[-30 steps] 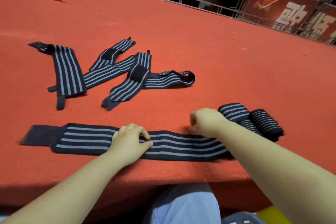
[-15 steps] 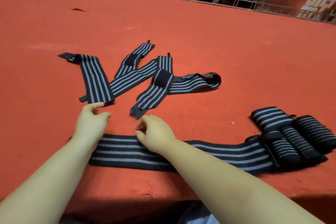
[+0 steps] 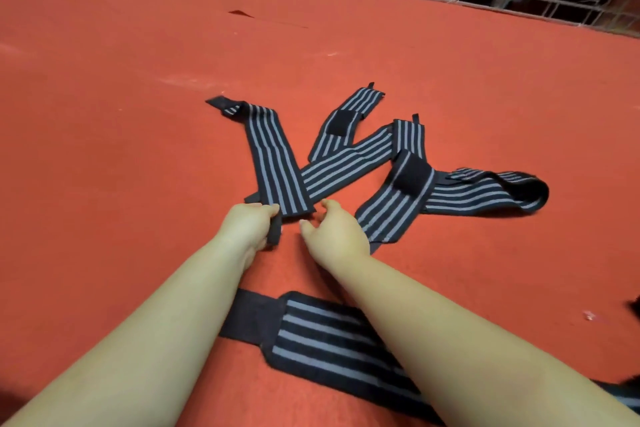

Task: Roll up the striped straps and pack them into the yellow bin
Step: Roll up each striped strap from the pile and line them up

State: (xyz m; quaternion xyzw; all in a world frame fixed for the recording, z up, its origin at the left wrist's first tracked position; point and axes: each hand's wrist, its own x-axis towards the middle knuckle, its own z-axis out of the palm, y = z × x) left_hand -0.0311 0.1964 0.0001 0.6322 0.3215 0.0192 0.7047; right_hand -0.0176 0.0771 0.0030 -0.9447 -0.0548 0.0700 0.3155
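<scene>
I saw the left hand [image 3: 247,225] curled round the near end of the leftmost striped strap [image 3: 273,163], gripping its black tab at the thumb side; that strap ran away from the hand over the red mat [image 3: 121,114]. Just right of it the right hand [image 3: 334,234] hovered with fingers loosely bent, thumb and forefinger parted, holding nothing, its fingertips just beside the same strap's near edge. Beyond and right of that hand lay the tangle of other straps [image 3: 412,180], overlapping one another. Under both forearms, nearer me than the hands, a flat strap [image 3: 332,340] stretched across the mat.
</scene>
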